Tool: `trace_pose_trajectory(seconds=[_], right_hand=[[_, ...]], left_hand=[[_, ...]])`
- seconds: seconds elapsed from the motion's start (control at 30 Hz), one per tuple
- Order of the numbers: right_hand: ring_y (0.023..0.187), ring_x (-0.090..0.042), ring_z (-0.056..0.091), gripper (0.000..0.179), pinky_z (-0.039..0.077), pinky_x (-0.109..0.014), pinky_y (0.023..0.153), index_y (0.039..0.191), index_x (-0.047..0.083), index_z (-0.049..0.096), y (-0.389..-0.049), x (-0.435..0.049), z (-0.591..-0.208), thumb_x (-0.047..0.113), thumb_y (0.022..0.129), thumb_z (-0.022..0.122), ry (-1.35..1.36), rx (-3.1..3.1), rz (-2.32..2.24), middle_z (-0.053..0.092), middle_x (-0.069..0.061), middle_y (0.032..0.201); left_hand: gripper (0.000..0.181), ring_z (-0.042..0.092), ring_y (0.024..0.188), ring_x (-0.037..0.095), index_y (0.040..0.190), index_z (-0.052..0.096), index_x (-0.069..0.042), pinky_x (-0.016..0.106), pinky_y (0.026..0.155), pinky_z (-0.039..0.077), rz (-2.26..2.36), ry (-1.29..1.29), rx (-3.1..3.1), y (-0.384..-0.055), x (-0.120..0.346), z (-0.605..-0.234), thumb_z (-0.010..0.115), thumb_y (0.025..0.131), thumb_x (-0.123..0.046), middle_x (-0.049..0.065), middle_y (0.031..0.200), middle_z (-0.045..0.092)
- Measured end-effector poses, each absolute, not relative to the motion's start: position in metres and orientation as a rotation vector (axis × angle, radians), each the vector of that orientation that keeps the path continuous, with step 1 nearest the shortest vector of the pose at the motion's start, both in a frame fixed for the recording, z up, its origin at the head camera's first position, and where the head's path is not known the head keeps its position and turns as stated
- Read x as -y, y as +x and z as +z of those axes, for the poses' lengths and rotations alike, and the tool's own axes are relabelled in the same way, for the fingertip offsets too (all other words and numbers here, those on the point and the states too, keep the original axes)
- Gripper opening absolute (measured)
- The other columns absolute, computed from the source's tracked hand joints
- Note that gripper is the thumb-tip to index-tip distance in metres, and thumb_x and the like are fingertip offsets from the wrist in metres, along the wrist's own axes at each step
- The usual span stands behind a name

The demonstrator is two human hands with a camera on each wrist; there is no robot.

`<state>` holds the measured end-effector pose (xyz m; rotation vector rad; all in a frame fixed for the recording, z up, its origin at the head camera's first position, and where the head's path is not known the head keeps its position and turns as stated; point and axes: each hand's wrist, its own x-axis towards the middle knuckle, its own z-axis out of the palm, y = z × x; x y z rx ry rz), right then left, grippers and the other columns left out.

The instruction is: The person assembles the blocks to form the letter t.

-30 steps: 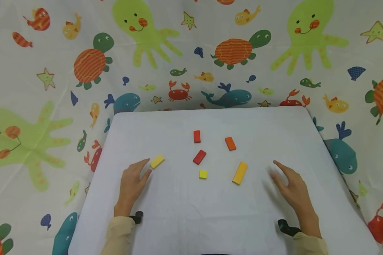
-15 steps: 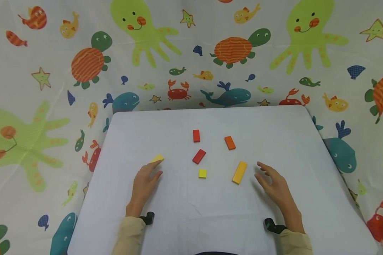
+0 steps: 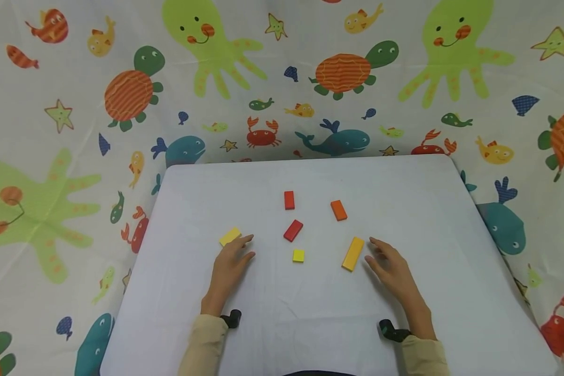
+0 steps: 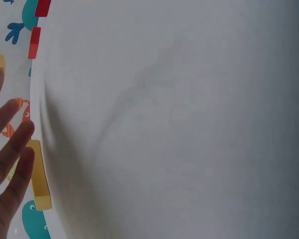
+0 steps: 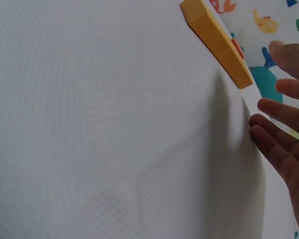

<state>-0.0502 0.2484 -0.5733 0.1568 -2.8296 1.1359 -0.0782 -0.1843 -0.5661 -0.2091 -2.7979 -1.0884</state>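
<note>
In the head view my left hand (image 3: 228, 270) hovers over the white table, its spread fingers partly covering a pale yellow block (image 3: 229, 236). The left wrist view shows that yellow block (image 4: 40, 177) beside the fingertips, with nothing gripped. My right hand (image 3: 393, 271) is just right of a long orange-yellow block (image 3: 353, 254), fingers loosely extended and apart from it. In the right wrist view the long block (image 5: 217, 42) lies beyond the fingers. Between the hands lie a small yellow cube-like block (image 3: 298, 256) and a dark red block (image 3: 293, 230).
Farther back on the white table (image 3: 207, 193) lie a red block (image 3: 289, 200) and an orange block (image 3: 339, 210). A cloth printed with sea animals (image 3: 263, 68) hangs behind the table and along its sides. Each wrist wears a small black camera.
Both hands have moved inward, the left to the right past the pale yellow block, the right to the left towards the long orange-yellow block. The blocks stay where they lie.
</note>
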Motion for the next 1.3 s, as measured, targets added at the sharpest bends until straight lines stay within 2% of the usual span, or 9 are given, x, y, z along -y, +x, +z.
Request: trace_pose_trajectory(seconds=[0.33, 0.73, 0.9, 1.17, 1.3], right_hand=[[0.125, -0.041, 0.061, 0.064, 0.052, -0.057, 0.104, 0.152, 0.002, 0.049, -0.059, -0.238, -0.571, 0.014, 0.096, 0.076, 0.189, 2.885, 1.281, 0.059, -0.022, 0.145], [0.126, -0.040, 0.062, 0.073, 0.053, -0.052, 0.105, 0.151, -0.004, 0.048, -0.068, -0.222, -0.574, 0.001, 0.086, 0.082, 0.276, 2.878, 1.285, 0.049, -0.025, 0.154], [0.126, -0.041, 0.061, 0.073, 0.054, -0.049, 0.102, 0.149, -0.006, 0.048, -0.070, -0.217, -0.575, -0.006, 0.084, 0.081, 0.305, 2.808, 1.346, 0.051, -0.026, 0.148], [0.122, -0.040, 0.064, 0.067, 0.057, -0.044, 0.098, 0.145, -0.004, 0.051, -0.072, -0.208, -0.575, -0.006, 0.085, 0.081, 0.213, 2.804, 1.373, 0.056, -0.025, 0.140], [0.107, -0.032, 0.068, 0.058, 0.061, -0.040, 0.090, 0.139, -0.002, 0.057, -0.073, -0.202, -0.574, -0.002, 0.087, 0.081, 0.148, 2.840, 1.300, 0.064, -0.020, 0.125]], left_hand=[[0.051, 0.068, 0.114, 0.024, 0.141, 0.064, -0.018, 0.045, 0.100, 0.054, -1.097, -0.247, 2.795, -0.090, 0.166, -0.569, 0.080, 0.092, -0.018, 0.004, 0.130, 0.073], [0.054, 0.062, 0.123, 0.023, 0.149, 0.057, -0.023, 0.044, 0.105, 0.052, -1.189, -0.158, 2.932, -0.101, 0.142, -0.568, 0.074, 0.098, -0.025, -0.001, 0.141, 0.067], [0.053, 0.062, 0.120, 0.023, 0.148, 0.058, -0.022, 0.044, 0.102, 0.053, -1.189, -0.162, 2.951, -0.105, 0.131, -0.567, 0.074, 0.098, -0.025, 0.000, 0.139, 0.068], [0.052, 0.061, 0.112, 0.021, 0.148, 0.057, -0.019, 0.041, 0.094, 0.054, -1.125, -0.190, 2.988, -0.116, 0.113, -0.566, 0.073, 0.099, -0.025, 0.002, 0.135, 0.069], [0.053, 0.059, 0.111, 0.020, 0.149, 0.057, -0.019, 0.038, 0.092, 0.054, -1.112, -0.223, 3.018, -0.122, 0.104, -0.565, 0.073, 0.099, -0.026, 0.001, 0.133, 0.068]])
